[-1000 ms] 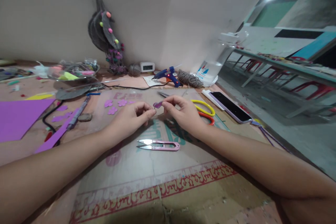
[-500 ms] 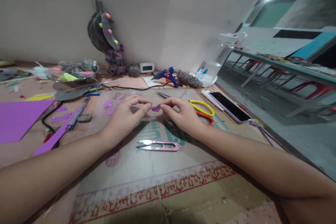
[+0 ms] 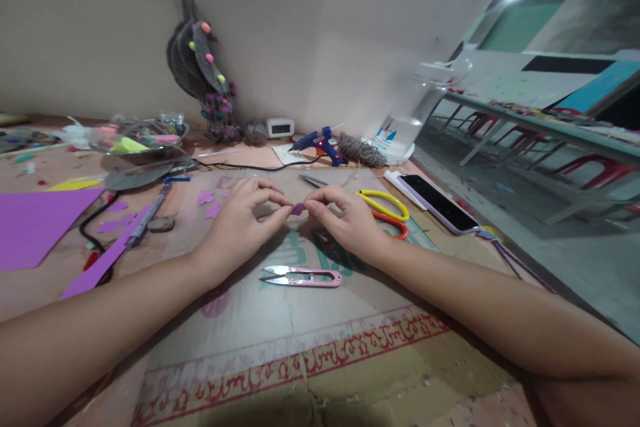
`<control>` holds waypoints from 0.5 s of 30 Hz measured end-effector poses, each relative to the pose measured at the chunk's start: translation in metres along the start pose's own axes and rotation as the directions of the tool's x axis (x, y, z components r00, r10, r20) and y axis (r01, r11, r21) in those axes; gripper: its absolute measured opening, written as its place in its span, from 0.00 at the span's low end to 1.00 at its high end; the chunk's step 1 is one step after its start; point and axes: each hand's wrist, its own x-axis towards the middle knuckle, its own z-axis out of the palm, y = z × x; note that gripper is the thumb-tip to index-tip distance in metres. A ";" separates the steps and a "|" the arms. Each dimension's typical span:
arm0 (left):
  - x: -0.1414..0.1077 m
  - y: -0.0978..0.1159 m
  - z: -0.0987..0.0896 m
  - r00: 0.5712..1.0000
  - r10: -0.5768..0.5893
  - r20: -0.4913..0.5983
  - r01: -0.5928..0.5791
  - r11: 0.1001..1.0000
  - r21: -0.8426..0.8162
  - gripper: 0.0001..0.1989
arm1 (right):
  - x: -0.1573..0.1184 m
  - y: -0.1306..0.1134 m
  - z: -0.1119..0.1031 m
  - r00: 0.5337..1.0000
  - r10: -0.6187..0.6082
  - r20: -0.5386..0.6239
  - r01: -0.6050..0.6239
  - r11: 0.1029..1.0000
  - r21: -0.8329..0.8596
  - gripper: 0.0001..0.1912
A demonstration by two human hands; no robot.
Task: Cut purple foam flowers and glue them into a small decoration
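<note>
Between my two hands, a small purple foam cutout is pinched at both sides, above the covered work board. The thumb and index finger of my left hand grip its left edge. My right hand holds its right edge the same way. Fingertips hide much of its outline. Pink thread snips lie on the board just below the hands. Scissors with yellow and red handles rest beside and partly behind my right hand. Purple flower-shaped cutouts lie left of my left hand.
A blue glue gun with a lit red light stands at the back, near grey yarn and a small digital clock. To the right lies a phone. A purple foam sheet and a pen are at left.
My left hand has shifted slightly right, closer to my right hand. Less of the purple cutout shows between the fingertips, and it looks turned or folded.
</note>
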 end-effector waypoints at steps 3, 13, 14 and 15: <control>0.000 0.002 -0.001 1.000 -0.012 -0.001 0.012 1.000 -0.009 0.04 | 0.000 -0.002 0.000 1.000 0.024 0.018 -0.025 0.999 0.036 0.12; 0.000 -0.007 0.002 0.993 0.000 0.119 0.014 0.993 -0.117 0.12 | 0.004 0.000 0.003 0.989 0.146 0.032 -0.149 0.979 0.142 0.10; 0.000 -0.007 0.002 0.993 -0.002 0.115 0.017 0.992 -0.126 0.14 | 0.004 0.001 0.003 0.988 0.152 0.033 -0.155 0.976 0.150 0.10; 0.000 -0.006 0.001 0.995 -0.009 0.103 0.023 0.991 -0.133 0.14 | 0.004 0.001 0.003 0.987 0.154 0.037 -0.158 0.975 0.154 0.10</control>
